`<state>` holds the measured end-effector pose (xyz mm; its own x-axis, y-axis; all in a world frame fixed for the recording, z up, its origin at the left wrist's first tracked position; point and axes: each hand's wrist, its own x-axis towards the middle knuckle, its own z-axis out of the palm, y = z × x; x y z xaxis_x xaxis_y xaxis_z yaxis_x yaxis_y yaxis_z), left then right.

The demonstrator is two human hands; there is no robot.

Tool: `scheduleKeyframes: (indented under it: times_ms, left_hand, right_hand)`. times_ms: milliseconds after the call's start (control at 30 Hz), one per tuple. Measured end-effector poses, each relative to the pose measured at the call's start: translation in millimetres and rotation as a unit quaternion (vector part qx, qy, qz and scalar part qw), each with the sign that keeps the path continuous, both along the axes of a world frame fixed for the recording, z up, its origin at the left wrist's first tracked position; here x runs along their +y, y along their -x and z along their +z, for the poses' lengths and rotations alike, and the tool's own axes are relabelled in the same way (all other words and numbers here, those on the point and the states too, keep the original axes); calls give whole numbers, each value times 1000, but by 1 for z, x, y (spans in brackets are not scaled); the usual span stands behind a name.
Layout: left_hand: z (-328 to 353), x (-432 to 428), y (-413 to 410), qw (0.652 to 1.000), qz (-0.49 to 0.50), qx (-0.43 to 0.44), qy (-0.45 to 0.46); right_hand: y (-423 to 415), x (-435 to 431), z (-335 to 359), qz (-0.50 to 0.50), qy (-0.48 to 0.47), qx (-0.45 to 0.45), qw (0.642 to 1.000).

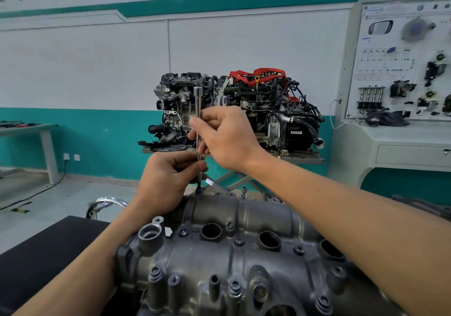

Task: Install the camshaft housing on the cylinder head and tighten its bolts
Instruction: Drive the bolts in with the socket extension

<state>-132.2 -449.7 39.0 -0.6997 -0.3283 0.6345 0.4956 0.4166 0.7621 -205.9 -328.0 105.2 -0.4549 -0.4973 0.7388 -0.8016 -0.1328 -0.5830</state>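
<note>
A grey cast camshaft housing (244, 262) fills the lower middle of the view, with round plug wells and several dark bolts seated along its top. A long chrome extension bar (198, 105) stands upright over a bolt (199, 190) at the housing's far edge. My right hand (227, 139) pinches the bar's middle. My left hand (168, 181) grips the bar lower down, just above the bolt. Another bolt (244, 191) stands raised further right along the far edge.
A complete engine (234, 110) with red straps sits on a stand behind the housing. A training panel cabinet (400, 83) stands at the right. A black surface (48, 254) lies at lower left, a chrome ring (107, 203) beyond it, and a grey bench (31, 130) at far left.
</note>
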Motion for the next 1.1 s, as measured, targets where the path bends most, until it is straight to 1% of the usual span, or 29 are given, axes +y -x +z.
scheduleKeyframes:
  times_ms: [67,167,300,333,400,500,567,600,700,800,933,1100]
  left_hand:
    - [0,0,-1,1000,8,5,24]
    - [0,-2,-1,999,6,9,31]
    - [8,-5,5,997,25,63,31]
    - [10,-5,8,997,29,64,30]
    - [16,-4,14,998,22,35,51]
    - [37,3,20,994,-59,-55,74]
    - [54,13,20,988,-104,-91,71]
    - [60,18,21,985,-110,-104,81]
    - [65,36,22,978,-84,-121,149]
    - [56,46,25,972,-40,-109,204]
    - [40,48,25,972,-31,-89,216]
    - [35,49,25,968,-20,-78,238]
  right_hand:
    - [-2,0,-2,6,4,3,1000]
    - [-1,1,-2,13,4,1,1000]
    - [2,0,9,13,39,-11,999]
    - [3,1,11,10,46,-16,999]
    - [8,6,13,-4,45,-20,999]
    - [15,21,24,-43,36,-29,998]
    - [19,33,36,-61,37,-24,997]
    - [19,39,42,-63,32,-17,997]
    - [21,57,45,-57,7,-2,998]
    - [22,65,34,-62,-15,12,998]
    - [22,67,20,-58,-31,45,997]
    - [24,69,12,-48,-5,41,998]
